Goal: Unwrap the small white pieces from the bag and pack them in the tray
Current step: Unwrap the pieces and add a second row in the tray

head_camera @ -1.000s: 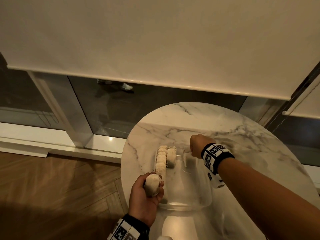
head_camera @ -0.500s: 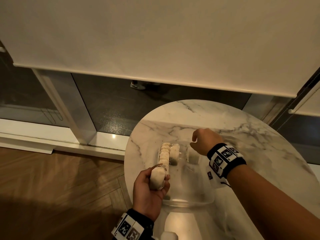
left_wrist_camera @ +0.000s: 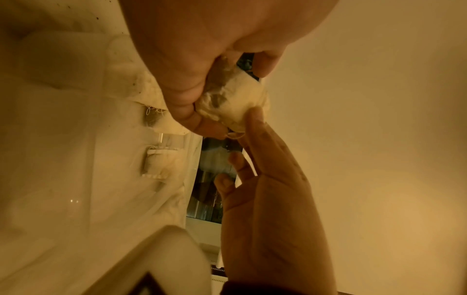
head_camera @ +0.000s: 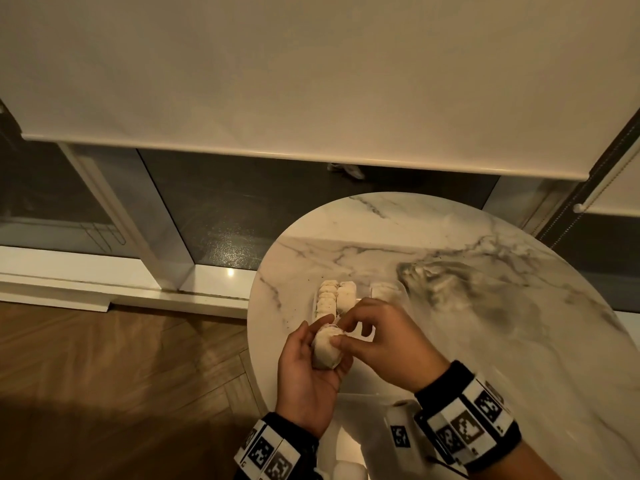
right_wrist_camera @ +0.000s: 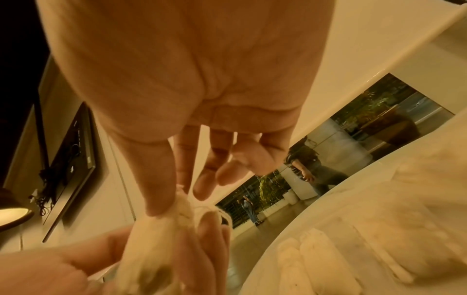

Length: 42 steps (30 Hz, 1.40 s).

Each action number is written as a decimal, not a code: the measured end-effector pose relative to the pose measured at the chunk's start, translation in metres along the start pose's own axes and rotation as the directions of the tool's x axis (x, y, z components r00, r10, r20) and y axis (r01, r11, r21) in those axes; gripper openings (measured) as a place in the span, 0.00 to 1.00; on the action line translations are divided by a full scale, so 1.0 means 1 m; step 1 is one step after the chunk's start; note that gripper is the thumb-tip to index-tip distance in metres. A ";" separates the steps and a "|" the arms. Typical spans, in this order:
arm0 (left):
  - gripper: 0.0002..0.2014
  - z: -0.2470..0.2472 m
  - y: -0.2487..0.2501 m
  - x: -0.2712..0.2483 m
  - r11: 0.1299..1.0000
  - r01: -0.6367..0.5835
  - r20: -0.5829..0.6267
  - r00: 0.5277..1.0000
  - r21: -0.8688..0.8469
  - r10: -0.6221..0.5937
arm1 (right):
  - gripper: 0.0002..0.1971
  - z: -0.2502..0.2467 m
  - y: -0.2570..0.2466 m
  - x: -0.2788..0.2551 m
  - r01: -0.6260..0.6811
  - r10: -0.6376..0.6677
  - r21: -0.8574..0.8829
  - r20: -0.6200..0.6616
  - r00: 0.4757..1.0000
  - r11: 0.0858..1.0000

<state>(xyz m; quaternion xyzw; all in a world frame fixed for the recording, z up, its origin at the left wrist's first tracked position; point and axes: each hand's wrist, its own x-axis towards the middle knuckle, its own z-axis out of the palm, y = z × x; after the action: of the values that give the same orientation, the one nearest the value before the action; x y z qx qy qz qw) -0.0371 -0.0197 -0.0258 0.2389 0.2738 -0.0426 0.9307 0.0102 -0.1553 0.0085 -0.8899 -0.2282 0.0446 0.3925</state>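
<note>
Unwrapping the next white piece above the tray

We are in the unwrapping step: our left hand [head_camera: 309, 372] curls round a small white piece [head_camera: 325, 348] held over the near end of the clear tray [head_camera: 367, 389] on the marble table [head_camera: 467, 306], while our right hand [head_camera: 384, 344] pinches the thread at the piece's top between thumb and forefinger, its other fingers loosely spread. A row of packed pieces [head_camera: 328, 299] already lies along the tray's left side, with one more [head_camera: 384, 292] apart at the far end. The next move, we judge, calls for pulling the thread loose without crushing the soft piece, then laying it beside the row. The bag itself may be the pale shape at the bottom edge, but we cannot be sure. The wristbands [head_camera: 467, 427] carry only black-and-white square markers; we find no readable brand or wording.
</note>
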 end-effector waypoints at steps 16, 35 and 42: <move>0.23 -0.002 -0.001 0.000 0.997 0.075 0.044 0.996 -0.027 -0.074 | 0.04 -0.021 -0.011 -0.003 -0.011 -0.006 0.120 0.142 0.990 0.993; 0.18 -0.018 0.014 0.012 0.992 0.008 -0.083 0.996 -0.127 -0.019 | 0.04 -0.030 0.054 0.050 -0.272 0.274 0.081 -0.013 0.962 0.959; 0.17 -0.019 0.018 0.012 0.993 -0.006 -0.050 0.999 -0.121 0.000 | 0.08 0.007 0.073 0.080 -0.403 0.430 -0.172 0.175 0.886 0.899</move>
<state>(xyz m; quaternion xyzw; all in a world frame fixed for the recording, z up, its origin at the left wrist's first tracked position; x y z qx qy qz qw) -0.0326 0.0055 -0.0386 0.1832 0.2986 -0.0184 0.9364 0.1071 -0.1582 -0.0410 -0.9323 -0.0738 0.2058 0.2883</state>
